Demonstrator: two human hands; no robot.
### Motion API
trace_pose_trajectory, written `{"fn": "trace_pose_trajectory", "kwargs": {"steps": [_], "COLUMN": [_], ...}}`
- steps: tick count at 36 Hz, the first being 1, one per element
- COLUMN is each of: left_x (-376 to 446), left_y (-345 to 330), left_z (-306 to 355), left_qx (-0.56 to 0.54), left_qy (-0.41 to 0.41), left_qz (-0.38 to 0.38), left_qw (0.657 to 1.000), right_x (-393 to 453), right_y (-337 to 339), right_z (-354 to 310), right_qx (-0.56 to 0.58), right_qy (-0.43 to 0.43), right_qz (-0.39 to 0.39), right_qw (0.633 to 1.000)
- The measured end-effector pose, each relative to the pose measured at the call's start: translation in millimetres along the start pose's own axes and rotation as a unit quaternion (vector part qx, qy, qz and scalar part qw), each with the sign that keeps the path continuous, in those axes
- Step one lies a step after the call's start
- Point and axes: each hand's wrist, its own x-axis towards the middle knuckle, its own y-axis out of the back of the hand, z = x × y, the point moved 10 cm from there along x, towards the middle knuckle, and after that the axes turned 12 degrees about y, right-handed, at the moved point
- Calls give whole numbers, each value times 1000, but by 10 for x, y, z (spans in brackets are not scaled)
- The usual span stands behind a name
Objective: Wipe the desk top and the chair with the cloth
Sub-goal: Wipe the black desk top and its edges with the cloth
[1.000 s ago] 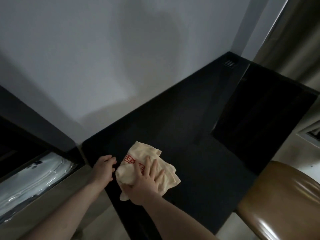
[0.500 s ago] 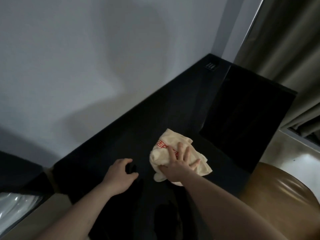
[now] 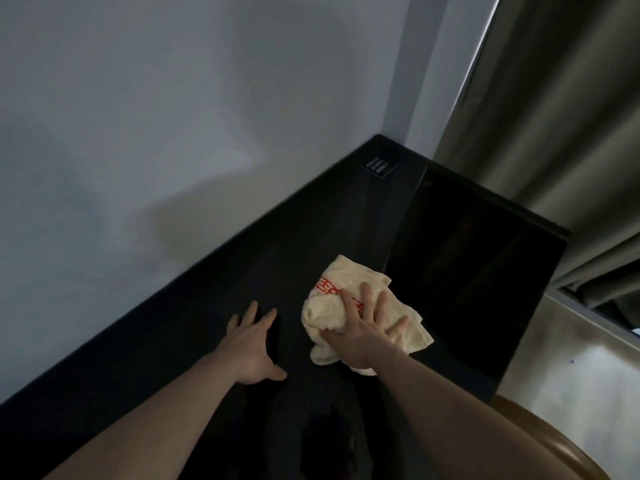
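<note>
- Cloth point(image 3: 349, 306): cream, with red print, crumpled on the black desk top point(image 3: 214, 323), lying under the right hand point(image 3: 363, 336) and just right of the left hand point(image 3: 251, 344).
- Right hand: fingers spread and straight, palm pressing flat on the cloth.
- Left hand: fingers spread, resting flat on the bare desk top, apart from the cloth.
- Edges: the desk's back edge meets the grey wall point(image 3: 173, 116) beyond the left hand; a glossy black panel point(image 3: 478, 271) begins just beyond the right fingertips, the cloth's far corner touching its edge.
- Open room: bare desk surface runs left of the left hand and ahead to the far corner.
- Chair point(image 3: 554, 441): brown, below the right forearm.
</note>
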Motion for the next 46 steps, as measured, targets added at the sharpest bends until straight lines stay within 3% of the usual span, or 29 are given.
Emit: {"fn": "trace_pose_trajectory", "kwargs": {"steps": [6, 14, 26, 31, 36, 46], "left_x": [367, 507, 396, 419, 508, 501], "left_y": [151, 189, 255, 272, 255, 215], "left_z": [518, 571, 564, 621, 726, 800], "left_qx": [10, 37, 22, 78, 118, 60], "left_qy": [35, 41, 48, 66, 114, 156], "left_qz": [-8, -2, 0, -3, -46, -134], "left_qw": [999, 998, 999, 995, 985, 977], "right_x": [524, 856, 72, 118, 401, 1236], "right_y": [546, 902, 615, 687, 937, 1787], "right_z": [475, 730, 1004, 1131, 1334, 1814], "right_qx": [22, 28, 37, 57, 66, 68], "right_qy": [-17, -36, -79, -103, -119, -147], "right_qz": [29, 57, 78, 78, 79, 108], "right_qw": [999, 997, 993, 990, 988, 981]}}
